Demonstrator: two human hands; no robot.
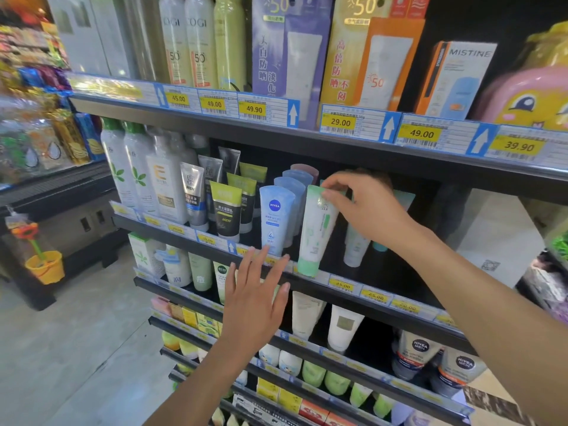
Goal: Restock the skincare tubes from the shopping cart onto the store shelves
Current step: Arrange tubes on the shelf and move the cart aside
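Note:
A white tube with a mint-green cap point(316, 232) stands cap-down and slightly tilted at the front edge of the second shelf point(399, 298). My right hand point(365, 207) pinches its top end with the fingertips. To its left stands a row of blue Nivea tubes point(274, 218). My left hand point(253, 299) hovers with fingers spread and straight just in front of the shelf edge below the Nivea tubes; it holds nothing. Behind my right hand stands another pale tube point(355, 247), partly hidden. The shopping cart is not visible.
Black and green men's tubes point(226, 212) and white bottles point(135, 173) fill the left of the same shelf. Boxed sunscreens point(362, 56) sit on the shelf above, more tubes point(342, 327) on the shelves below. A cardboard box point(498, 238) stands at right; tiled floor lies at left.

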